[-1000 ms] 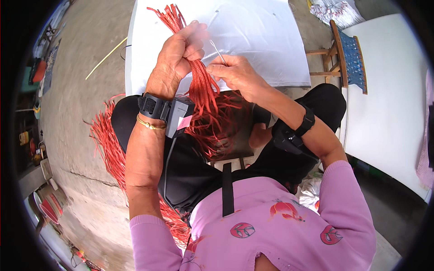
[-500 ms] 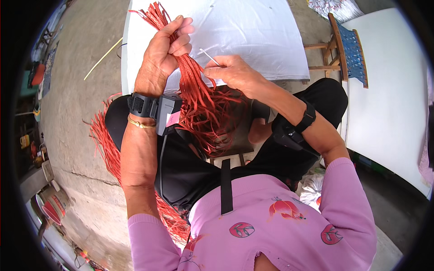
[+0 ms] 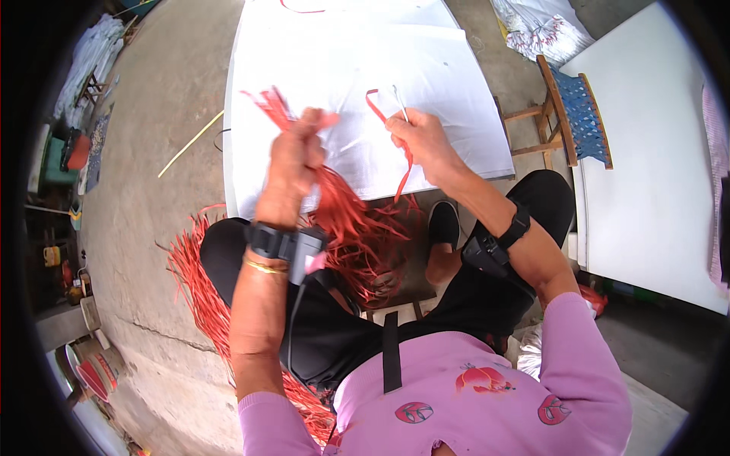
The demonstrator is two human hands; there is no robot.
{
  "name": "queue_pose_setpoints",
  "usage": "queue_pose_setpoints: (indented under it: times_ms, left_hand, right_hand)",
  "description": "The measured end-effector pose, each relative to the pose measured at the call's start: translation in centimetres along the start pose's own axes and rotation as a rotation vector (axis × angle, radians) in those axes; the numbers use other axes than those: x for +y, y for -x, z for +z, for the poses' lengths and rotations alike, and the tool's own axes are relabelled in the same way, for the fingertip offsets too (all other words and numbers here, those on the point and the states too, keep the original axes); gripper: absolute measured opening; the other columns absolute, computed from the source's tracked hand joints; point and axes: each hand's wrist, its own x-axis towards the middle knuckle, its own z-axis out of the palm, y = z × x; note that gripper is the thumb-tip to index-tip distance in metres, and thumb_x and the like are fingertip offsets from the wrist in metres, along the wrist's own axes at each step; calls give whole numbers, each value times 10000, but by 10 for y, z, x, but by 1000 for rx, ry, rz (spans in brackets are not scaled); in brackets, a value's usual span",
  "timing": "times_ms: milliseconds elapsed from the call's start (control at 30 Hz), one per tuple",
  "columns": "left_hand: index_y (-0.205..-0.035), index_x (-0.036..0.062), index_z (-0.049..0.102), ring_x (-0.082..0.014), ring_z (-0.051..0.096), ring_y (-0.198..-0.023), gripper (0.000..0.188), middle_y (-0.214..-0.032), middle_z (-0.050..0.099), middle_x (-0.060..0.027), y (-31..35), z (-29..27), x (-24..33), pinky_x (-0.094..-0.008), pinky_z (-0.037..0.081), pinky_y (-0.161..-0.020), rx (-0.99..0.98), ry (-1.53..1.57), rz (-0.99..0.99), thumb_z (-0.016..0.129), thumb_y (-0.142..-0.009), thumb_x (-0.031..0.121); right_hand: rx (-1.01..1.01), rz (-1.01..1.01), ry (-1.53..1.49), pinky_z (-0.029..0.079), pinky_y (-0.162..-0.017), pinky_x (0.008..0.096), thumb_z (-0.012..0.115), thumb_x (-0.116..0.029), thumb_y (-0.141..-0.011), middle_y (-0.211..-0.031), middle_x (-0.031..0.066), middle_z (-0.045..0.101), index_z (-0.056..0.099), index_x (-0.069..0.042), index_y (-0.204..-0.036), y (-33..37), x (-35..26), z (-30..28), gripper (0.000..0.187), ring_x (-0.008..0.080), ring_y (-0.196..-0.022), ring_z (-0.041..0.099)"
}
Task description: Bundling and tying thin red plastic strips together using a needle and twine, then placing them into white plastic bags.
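Observation:
A bundle of thin red strips [image 3: 338,205] is gripped around its upper part by my left hand [image 3: 298,152], which is blurred by motion. Its short ends fan out above the fist and its long ends hang down between my knees. My right hand [image 3: 418,140] pinches one loose red strip [image 3: 404,178] together with a thin metal hook-like tool [image 3: 400,99] that points up past the fingers. The tool's exact tip is too small to make out. Both hands are over a table with a white cloth [image 3: 350,45], apart from each other.
More red strips [image 3: 201,281] lie in a long heap beside my left leg. To the right stand a wooden chair with a blue woven seat [image 3: 579,114] and a white board [image 3: 646,152]. White sacks [image 3: 544,34] lie behind them. A pale stick [image 3: 190,144] rests on the concrete floor.
One strip has come away from the bundle and is now in my right hand, which has moved right. My left hand has shifted lower in the picture with the bundle.

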Motion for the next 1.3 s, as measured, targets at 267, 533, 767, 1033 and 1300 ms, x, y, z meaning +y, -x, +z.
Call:
queue_pose_setpoints:
  times_ms: [267, 533, 767, 1033, 1300]
  left_hand:
    - [-996, -22, 539, -46, 243, -418, 178, -862, 646, -115, -9, 19, -11, -205, 222, -386, 134, 207, 101, 497, -908, 126]
    - [-1033, -17, 585, -35, 256, -383, 202, -649, 559, -21, 1, 20, 10, -201, 207, -364, 68, 29, 232, 532, -900, 125]
    - [-974, 7, 621, -20, 275, -391, 219, -545, 464, 44, 22, 45, 2, -184, 197, -359, -20, -390, 147, 587, -881, 202]
    - [-902, 41, 661, -13, 302, -400, 178, -522, 449, 63, 28, 47, 3, -183, 202, -362, -5, -580, 200, 618, -859, 208]
    - [-894, 41, 661, -15, 304, -400, 182, -520, 445, 62, 27, 47, 3, -187, 204, -364, -88, -566, 212, 621, -854, 214]
  right_hand:
    - [-157, 42, 42, 277, -479, 225, 533, -234, -852, -635, -28, 457, 526, -45, -753, 19, 6, 29, 214, 46, -567, 367]
    - [-89, -58, 199, 396, -548, 282, 467, -351, -862, -594, 50, 515, 567, 12, -725, 22, -8, 20, 401, 122, -566, 478]
    - [116, -189, 337, 439, -603, 301, 427, -439, -868, -613, 106, 588, 633, 19, -702, 8, -34, -9, 529, 192, -589, 558]
    - [78, -444, 599, 461, -602, 358, 439, -418, -862, -602, 106, 619, 662, -20, -686, 9, -35, -15, 489, 267, -558, 591]
    - [114, -280, 661, 458, -553, 395, 457, -341, -861, -568, 100, 596, 635, -46, -703, 8, -30, -13, 379, 287, -559, 588]
